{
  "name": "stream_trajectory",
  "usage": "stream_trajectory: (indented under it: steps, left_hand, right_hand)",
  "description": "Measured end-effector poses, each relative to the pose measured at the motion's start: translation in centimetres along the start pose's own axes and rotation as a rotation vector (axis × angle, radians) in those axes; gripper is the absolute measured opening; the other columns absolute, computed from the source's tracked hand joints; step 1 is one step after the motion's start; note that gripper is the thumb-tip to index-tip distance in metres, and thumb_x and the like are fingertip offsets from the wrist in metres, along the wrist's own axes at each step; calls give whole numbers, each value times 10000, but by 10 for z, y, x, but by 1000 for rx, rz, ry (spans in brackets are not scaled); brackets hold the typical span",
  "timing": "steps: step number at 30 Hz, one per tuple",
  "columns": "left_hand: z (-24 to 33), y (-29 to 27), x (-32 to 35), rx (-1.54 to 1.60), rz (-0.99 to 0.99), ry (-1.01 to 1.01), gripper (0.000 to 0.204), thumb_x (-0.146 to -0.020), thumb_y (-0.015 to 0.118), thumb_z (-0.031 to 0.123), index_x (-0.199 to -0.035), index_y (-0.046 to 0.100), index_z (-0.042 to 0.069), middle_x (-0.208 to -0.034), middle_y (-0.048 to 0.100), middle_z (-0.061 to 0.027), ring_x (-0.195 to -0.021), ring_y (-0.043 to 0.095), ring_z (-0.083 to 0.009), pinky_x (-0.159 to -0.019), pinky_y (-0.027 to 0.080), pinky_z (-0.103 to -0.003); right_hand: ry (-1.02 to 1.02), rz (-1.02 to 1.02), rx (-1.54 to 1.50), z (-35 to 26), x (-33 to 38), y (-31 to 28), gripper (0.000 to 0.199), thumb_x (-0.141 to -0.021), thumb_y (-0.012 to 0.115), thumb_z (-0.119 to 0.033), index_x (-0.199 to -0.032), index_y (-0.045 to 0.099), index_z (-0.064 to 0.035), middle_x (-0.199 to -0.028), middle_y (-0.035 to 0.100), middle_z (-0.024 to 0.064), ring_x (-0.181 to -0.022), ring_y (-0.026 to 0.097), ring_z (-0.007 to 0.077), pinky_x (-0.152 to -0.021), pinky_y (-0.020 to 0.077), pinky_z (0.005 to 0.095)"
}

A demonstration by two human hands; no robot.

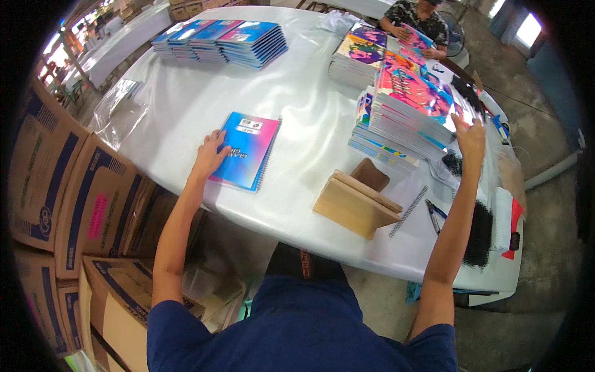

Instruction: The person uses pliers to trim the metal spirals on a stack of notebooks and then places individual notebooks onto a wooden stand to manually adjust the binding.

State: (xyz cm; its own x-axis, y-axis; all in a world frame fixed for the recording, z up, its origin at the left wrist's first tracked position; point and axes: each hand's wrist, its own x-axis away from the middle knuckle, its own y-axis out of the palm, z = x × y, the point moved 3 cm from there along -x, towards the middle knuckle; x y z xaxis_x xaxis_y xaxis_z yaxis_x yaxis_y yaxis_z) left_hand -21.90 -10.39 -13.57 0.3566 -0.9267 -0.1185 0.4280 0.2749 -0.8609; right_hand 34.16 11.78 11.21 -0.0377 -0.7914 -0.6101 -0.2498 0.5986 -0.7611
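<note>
A blue and pink spiral-bound notebook (pixel 251 152) lies flat on the white-covered table in front of me. My left hand (pixel 212 154) rests on its left edge, fingers spread over the cover. To the right, tall stacks of colourful printed sheets or covers (pixel 412 93) rise from the table. Beside their right edge is my right hand (pixel 470 133), arm stretched far forward, fingers apart; whether they touch the stack I cannot tell. Nothing shows in that hand.
Finished-looking notebook stacks (pixel 248 38) stand at the far left. Nearer are a wooden block (pixel 356 208), a loose wire spiral (pixel 409 211), pliers (pixel 434 214) and black spirals (pixel 478 235). Another person (pixel 421 28) works across the table. Cardboard boxes (pixel 93 204) crowd my left.
</note>
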Motion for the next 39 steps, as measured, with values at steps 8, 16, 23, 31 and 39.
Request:
stream_trajectory:
  steps: [8,16,23,31,39]
  left_hand:
    - [132,-23,-1,-165,237,113,665,-867,645,196,-1469,364,170,-1542,256,-188,-1416,156,-487,-1094,217,-633]
    - [315,-55,-4,924,57,441,781,-900,664,290,-1502,234,42,-1556,173,-264,-1453,150,-379,-1143,228,-430]
    - [322,-39,36,1033,-619,332,367,-908,677,231,-1174,617,-14,-1026,658,-15,-956,565,-86,-894,449,-289]
    - [299,19,48,1099,-607,484,790,-880,652,448,-1467,334,25,-1463,427,-150,-1360,392,-245,-1122,288,-376]
    - [266,40,57,1104,-113,345,1076,-787,509,767,-1530,169,66,-1543,277,-176,-1411,296,-272,-1121,278,-386]
  right_hand:
    - [135,-351,-337,36,-45,30,398,-649,804,-372,-528,610,-46,-490,528,61,-442,503,144,-436,377,325]
    - [-105,-108,-806,-12,69,-61,263,-743,776,-60,-730,514,-73,-655,431,-52,-588,377,60,-518,347,261]
    - [196,-205,-1447,5,223,-30,301,-786,727,72,-1063,629,7,-1002,695,84,-918,650,152,-828,523,298]
    - [4,-425,-857,6,274,9,314,-816,667,91,-1109,613,-8,-964,680,108,-915,646,206,-807,523,326]
    - [185,-445,-256,52,190,59,202,-886,566,-168,-959,595,18,-892,612,201,-918,610,389,-752,497,447]
